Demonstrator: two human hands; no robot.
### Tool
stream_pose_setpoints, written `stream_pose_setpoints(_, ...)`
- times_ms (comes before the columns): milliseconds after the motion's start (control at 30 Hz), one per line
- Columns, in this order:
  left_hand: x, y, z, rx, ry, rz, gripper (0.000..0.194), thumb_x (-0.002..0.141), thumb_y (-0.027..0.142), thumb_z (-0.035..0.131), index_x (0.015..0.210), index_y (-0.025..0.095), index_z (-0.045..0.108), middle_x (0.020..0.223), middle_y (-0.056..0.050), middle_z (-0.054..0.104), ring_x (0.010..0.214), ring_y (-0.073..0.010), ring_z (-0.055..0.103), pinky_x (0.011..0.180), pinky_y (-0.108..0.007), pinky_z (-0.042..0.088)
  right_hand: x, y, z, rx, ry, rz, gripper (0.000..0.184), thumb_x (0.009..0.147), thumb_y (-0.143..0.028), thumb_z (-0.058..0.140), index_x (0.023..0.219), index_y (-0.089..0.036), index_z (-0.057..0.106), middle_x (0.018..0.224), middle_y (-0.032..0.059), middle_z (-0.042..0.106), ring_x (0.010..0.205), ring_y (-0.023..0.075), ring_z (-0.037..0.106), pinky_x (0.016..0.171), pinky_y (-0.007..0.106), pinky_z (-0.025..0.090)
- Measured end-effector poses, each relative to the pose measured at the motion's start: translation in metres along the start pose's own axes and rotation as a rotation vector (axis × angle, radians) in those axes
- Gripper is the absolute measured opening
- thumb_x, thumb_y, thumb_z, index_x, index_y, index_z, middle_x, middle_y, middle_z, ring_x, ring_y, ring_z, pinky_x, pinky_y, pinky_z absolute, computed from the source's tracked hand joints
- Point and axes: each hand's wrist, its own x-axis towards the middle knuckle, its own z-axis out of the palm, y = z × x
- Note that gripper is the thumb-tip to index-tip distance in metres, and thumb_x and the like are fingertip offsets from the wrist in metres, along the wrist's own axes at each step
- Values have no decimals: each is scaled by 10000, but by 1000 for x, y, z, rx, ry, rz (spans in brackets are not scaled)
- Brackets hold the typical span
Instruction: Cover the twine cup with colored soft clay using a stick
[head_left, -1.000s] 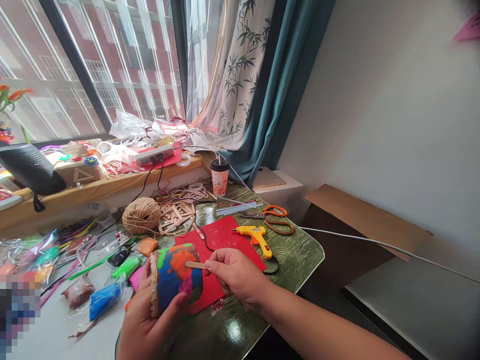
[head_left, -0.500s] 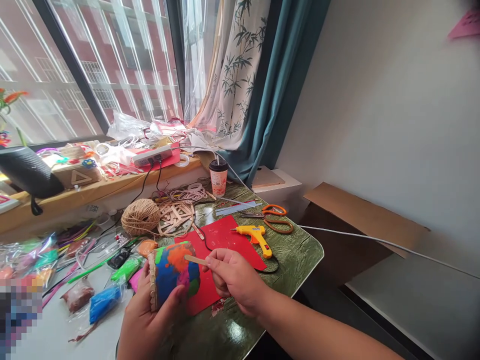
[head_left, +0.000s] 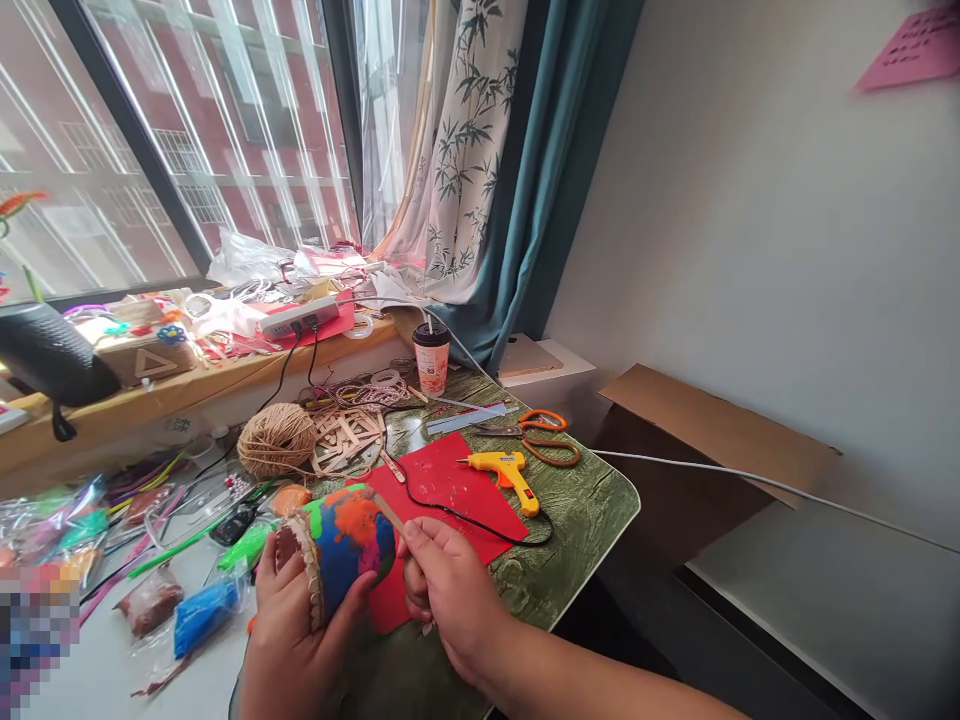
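My left hand (head_left: 304, 635) is closed around a cup-shaped pot (head_left: 337, 560) lying tilted on its side. Patches of blue, orange, green and magenta clay cover the pot, and a braided beige trim rings its open rim, which faces left. Between the thumb and fingers of my right hand (head_left: 450, 585) is a flat wooden craft stick (head_left: 391, 516). The tip of that stick is at the pot's upper right edge; whether it touches the clay I cannot tell. A red sheet (head_left: 439, 480) lies on the table behind both hands.
A yellow glue gun (head_left: 506, 470) and its cord rest on the red sheet. Orange-handled scissors (head_left: 551, 450), a twine ball (head_left: 277, 440), wooden sticks (head_left: 349, 440) and a lidded drink cup (head_left: 431, 365) stand farther back. Bagged blue clay (head_left: 206, 610) lies left.
The pot has turned in my left hand, so more of its open mouth shows. My right hand has shifted slightly left and down, and the stick now tilts more steeply near the pot's edge.
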Motion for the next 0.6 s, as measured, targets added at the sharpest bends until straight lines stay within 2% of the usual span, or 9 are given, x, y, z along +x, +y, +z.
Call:
stream_pose_setpoints(133,2,3,-2,50,15,119,148,934,409,772,1007,292,826,1092,-41,871,1058,-298,782,1352,-518,177,-4,11,8,-21,28,19,598,763,-783,778,810,-229,558,455,-145,373,423,66,234,431,224,226)
stream_pose_setpoints(233,6,10,-6,79,36,203,62,917,340,788,917,278,785,906,-8,855,858,-249,780,1351,-483,164,-4,12,9,-70,8,101,626,765,-830,738,777,-236,541,426,-137,384,394,64,214,410,233,182)
stream_pose_setpoints(300,8,15,-8,97,51,233,74,915,323,782,862,277,761,811,14,823,772,-228,758,1350,-487,158,-4,10,8,-69,-22,157,612,789,-821,721,769,-240,528,402,-142,367,383,62,186,409,234,172)
stream_pose_setpoints(500,10,12,-7,149,21,239,158,923,354,770,783,281,762,749,16,807,748,-230,740,1341,-556,143,1,4,2,-86,-33,234,501,942,-686,667,775,-240,514,388,-151,337,386,65,145,426,236,153)
stream_pose_setpoints(600,9,5,-2,145,-17,168,183,921,417,777,798,282,785,814,2,830,806,-249,760,1336,-544,159,4,6,0,-87,-50,199,510,922,-705,680,789,-238,521,411,-154,339,395,65,151,432,234,163)
